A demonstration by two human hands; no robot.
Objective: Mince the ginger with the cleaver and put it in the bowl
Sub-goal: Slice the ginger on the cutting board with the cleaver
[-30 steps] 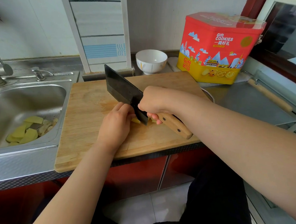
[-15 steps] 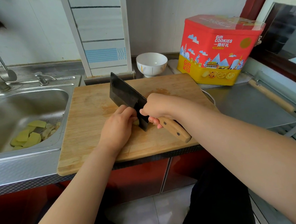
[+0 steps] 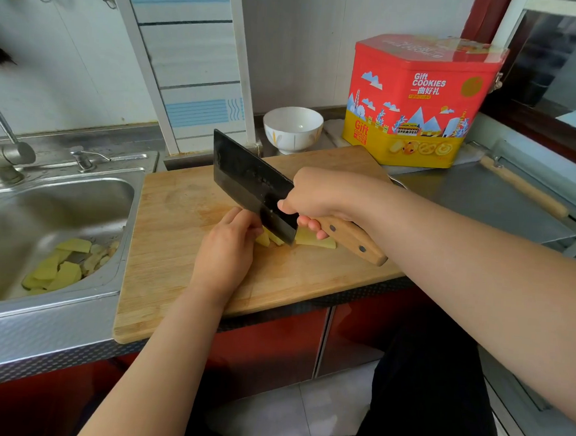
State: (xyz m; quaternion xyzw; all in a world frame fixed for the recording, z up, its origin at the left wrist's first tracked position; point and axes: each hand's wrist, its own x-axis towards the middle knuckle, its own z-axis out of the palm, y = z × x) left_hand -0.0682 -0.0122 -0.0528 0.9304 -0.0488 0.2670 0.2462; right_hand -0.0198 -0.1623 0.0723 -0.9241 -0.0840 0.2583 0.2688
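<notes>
Pale yellow ginger (image 3: 309,241) lies in pieces on the wooden cutting board (image 3: 177,244), partly hidden by the blade and my fingers. My right hand (image 3: 318,199) grips the wooden handle of the dark cleaver (image 3: 248,181), whose blade is tilted with its heel on the ginger. My left hand (image 3: 225,251) holds the ginger from the left, fingertips curled against the blade's side. A white bowl (image 3: 292,128) stands behind the board, holding nothing that I can see.
A steel sink (image 3: 44,216) at the left holds yellow peelings (image 3: 64,268). A red and yellow cookie tin (image 3: 418,101) stands at the back right. A wooden-handled tool (image 3: 524,188) lies on the steel counter at the right. The faucet (image 3: 0,156) is at the far left.
The cleaver's blade has risen a little off the board, and more cut ginger now shows to the right of the blade. My left hand stays on the ginger.
</notes>
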